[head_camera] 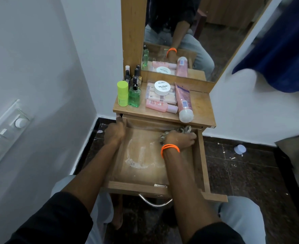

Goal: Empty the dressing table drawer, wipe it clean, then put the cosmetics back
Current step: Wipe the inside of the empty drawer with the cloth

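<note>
The drawer (200,155) of the wooden dressing table (200,110) stands pulled out, a shallow box of pale laminated board with a curved metal handle (154,202) under its front edge; its floor holds no cosmetics, only smears of whitish powder (136,161) in the middle. In its far right corner the right hand (181,140), an orange band (169,149) on the wrist, curls its fingers round a crumpled patterned cloth (184,129) and presses it to the drawer floor. The left hand (114,132) grips the drawer's left wall near the back. On the table top above, the cosmetics sit together: a lime green cylinder (122,93), a clear green bottle (134,95) and dark nail polish bottles (133,74) at the left; a flat clear-lidded palette (160,98) with a round white jar (162,87) on it; a small pink bottle (160,106) and a long pink tube (184,103) lying on their sides. A mirror (206,36) rises behind them
</note>
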